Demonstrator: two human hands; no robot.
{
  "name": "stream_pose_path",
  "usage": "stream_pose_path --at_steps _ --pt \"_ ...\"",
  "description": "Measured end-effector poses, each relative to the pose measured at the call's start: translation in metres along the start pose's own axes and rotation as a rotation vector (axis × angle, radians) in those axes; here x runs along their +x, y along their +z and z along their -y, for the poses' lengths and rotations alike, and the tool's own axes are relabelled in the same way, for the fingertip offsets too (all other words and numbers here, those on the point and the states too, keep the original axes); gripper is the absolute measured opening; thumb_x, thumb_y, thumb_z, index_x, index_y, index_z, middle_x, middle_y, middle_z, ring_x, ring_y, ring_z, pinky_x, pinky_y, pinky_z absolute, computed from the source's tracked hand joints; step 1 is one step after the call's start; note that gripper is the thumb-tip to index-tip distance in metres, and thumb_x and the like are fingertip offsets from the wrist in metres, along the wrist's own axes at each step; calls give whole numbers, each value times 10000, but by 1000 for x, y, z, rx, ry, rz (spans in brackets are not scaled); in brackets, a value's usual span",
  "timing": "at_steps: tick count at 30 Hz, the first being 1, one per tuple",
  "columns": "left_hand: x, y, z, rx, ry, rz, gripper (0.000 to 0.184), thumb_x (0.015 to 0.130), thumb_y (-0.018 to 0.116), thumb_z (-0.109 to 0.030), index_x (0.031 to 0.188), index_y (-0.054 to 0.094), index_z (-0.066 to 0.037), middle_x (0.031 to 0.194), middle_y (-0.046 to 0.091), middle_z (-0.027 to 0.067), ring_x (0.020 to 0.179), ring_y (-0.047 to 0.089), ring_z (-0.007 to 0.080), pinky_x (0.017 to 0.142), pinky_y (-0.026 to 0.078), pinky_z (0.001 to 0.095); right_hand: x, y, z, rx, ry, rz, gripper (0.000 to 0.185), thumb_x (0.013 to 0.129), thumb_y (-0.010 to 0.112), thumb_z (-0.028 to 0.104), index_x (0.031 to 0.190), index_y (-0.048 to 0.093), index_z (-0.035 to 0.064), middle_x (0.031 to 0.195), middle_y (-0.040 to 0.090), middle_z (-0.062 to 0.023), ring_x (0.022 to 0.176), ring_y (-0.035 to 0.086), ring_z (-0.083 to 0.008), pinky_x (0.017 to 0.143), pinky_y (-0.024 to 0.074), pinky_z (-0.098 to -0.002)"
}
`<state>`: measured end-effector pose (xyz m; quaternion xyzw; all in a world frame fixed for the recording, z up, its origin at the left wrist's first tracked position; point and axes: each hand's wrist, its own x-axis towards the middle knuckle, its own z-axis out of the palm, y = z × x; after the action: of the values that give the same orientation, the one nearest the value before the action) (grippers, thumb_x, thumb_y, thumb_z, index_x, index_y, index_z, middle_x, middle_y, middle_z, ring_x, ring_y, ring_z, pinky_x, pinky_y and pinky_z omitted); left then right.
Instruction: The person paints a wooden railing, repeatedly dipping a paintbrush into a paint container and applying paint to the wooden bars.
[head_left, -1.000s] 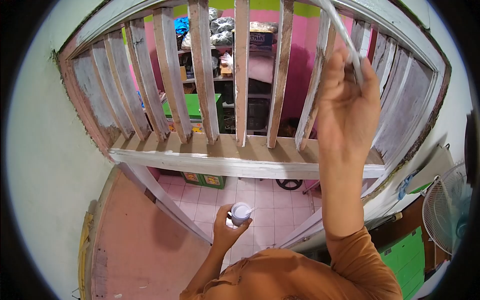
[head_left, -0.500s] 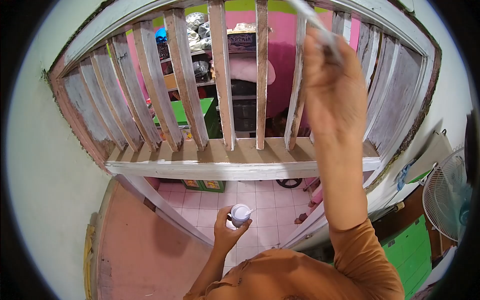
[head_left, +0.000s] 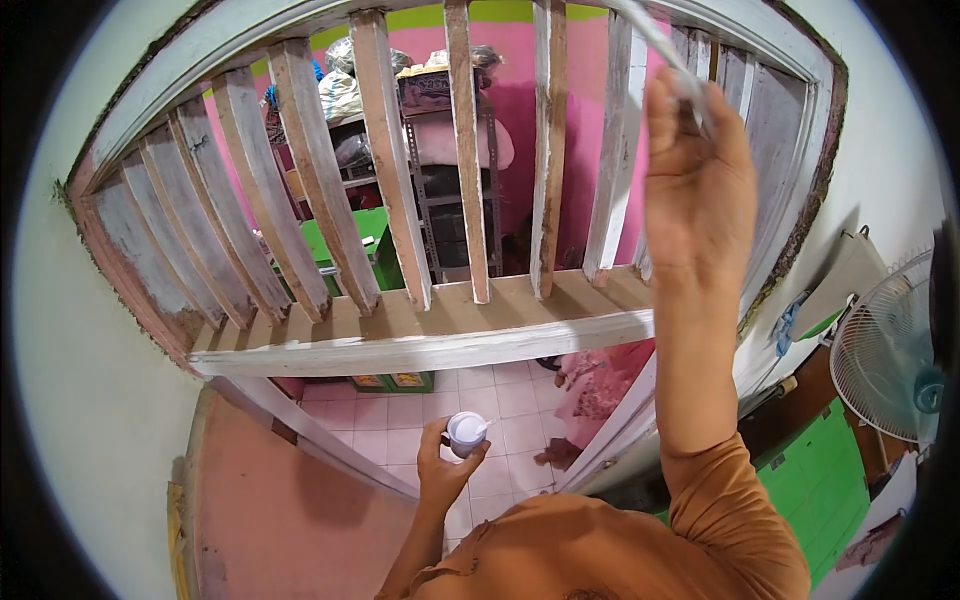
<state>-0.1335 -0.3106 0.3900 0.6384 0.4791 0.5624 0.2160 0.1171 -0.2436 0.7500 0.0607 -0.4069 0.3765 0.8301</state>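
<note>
My left hand (head_left: 447,468), low in the middle, is wrapped round a small cup of white paint (head_left: 467,430), with a white drip or handle at its right rim. Raised at the upper right, my right hand (head_left: 700,185) is closed on a slender whitish paintbrush (head_left: 655,40); its far end is blurred and runs towards the top of the frame. Close to this hand stand the upright wooden slats (head_left: 612,150), patchily coated in white over bare brownish wood. Below them runs the crossbar (head_left: 430,350), white along its front edge.
An open pink door (head_left: 300,500) stands at the left. Past the doorway, a person in pink patterned clothing (head_left: 605,390) is partly visible. Behind the slats are loaded shelves (head_left: 450,190) and a green cabinet (head_left: 340,240). A fan (head_left: 885,345) is at the right.
My view has shifted, so the slats appear further left. My right hand has moved right and slightly down in view, still holding the paintbrush. More of the pink-clothed person shows in the doorway.
</note>
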Motion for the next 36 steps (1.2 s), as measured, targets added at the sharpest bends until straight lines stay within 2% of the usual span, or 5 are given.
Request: stream_pose_path --at_steps 8,16,22,31,36 --pt "2 0 9 -19 24 10 505 737 931 -163 1143 658 -37 1050 649 81 907 629 209 759 506 332 -11 -6 -6 -266 -355 -71 252 1084 560 161 1057 620 -83 990 691 -175 939 698 -249 950 615 -372" --pt "-2 2 8 -59 -38 28 460 766 895 -91 1159 662 -52 1071 658 43 969 650 166 823 507 315 -33 59 -54 -167 -29 78 197 1066 598 131 1134 561 -50 969 704 -185 847 739 -276 805 629 -413" --pt "1 7 10 -64 -36 24 454 767 894 -98 1158 666 -65 1071 656 34 972 649 160 841 503 316 4 14 -10 -254 -158 40 184 1062 563 135 1049 593 -46 895 710 -169 784 737 -234 764 640 -360" --pt "9 18 9 -37 -21 111 461 762 909 -122 1153 669 -65 1068 648 27 974 635 158 852 501 318 35 -49 71 -269 -432 -346 185 1056 548 97 1071 566 -87 969 692 -186 927 728 -290 886 642 -390" --pt "12 21 -2 -53 -1 129 490 766 914 -129 1183 667 -54 1088 644 41 998 630 168 874 499 322 22 -39 45 -263 -507 -182 167 1067 544 97 1099 531 -66 995 684 -179 922 726 -273 890 634 -391"
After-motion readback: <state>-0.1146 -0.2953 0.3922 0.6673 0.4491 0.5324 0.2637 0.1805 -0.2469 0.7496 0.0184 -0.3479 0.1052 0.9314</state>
